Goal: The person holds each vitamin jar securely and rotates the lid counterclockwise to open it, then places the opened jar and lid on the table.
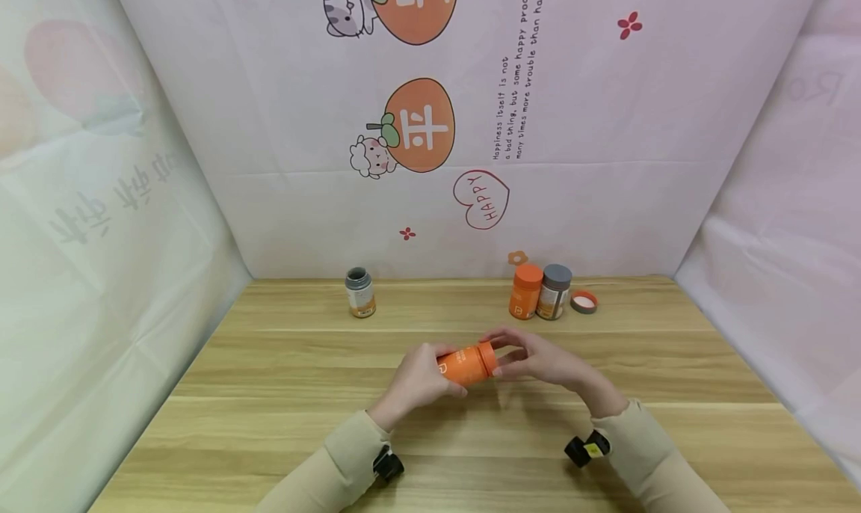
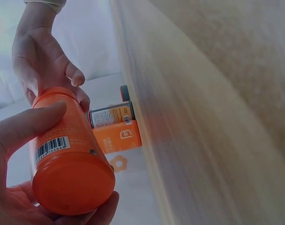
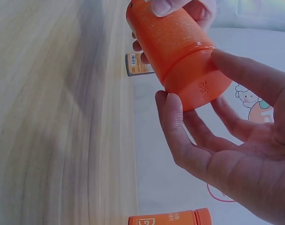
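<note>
An orange bottle point(image 1: 463, 366) is held tilted above the wooden table, its capped end toward the right. My left hand point(image 1: 422, 377) grips it around the body, with the thumb across the label near a barcode in the left wrist view. At the other end, the fingers and thumb of my right hand point(image 1: 538, 357) pinch the rim of the orange lid point(image 3: 198, 79), which sits on the bottle. In the right wrist view the palm is apart from the lid's top, which carries small raised characters.
An open grey bottle point(image 1: 361, 295) stands at the back left of the table point(image 1: 296, 378). At the back right stand another orange bottle point(image 1: 525, 292) and a grey-lidded bottle point(image 1: 554, 293) side by side. Beside them lies a loose lid point(image 1: 584, 302), inside up. Printed cloth point(image 1: 578, 199) hangs behind.
</note>
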The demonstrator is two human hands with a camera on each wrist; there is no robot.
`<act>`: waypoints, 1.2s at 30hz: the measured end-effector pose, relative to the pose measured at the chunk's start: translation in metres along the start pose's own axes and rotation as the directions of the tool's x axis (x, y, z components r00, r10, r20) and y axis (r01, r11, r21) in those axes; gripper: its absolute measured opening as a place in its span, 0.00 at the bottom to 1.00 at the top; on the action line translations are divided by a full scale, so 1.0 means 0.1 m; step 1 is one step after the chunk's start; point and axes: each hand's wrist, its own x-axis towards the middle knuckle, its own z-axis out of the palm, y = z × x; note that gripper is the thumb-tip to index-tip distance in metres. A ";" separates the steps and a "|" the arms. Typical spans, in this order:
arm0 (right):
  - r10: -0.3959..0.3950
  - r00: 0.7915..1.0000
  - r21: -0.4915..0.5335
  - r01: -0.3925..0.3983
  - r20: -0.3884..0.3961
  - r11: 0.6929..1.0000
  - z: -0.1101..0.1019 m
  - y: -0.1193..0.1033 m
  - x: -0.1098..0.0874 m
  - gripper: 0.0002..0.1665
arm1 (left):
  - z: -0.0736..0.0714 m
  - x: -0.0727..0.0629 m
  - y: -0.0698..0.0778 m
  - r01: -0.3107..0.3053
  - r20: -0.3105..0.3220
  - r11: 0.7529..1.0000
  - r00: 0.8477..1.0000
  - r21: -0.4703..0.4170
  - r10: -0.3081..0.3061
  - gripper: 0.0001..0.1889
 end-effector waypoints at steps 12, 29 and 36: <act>-0.060 0.998 0.060 0.062 -0.034 0.996 -0.01 0.05 0.02 0.34 | -0.01 0.00 0.02 -0.002 -0.001 1.000 1.000 0.005 0.002 0.32; -0.096 0.995 0.000 0.096 -0.038 0.995 -0.04 0.04 0.02 0.31 | 0.02 0.01 0.01 -0.016 -0.001 1.000 1.000 0.011 0.016 0.31; 0.072 0.986 0.045 -0.066 -0.149 0.997 0.00 -0.01 0.06 0.31 | 0.04 0.03 0.00 -0.018 -0.014 0.998 1.000 0.065 0.019 0.31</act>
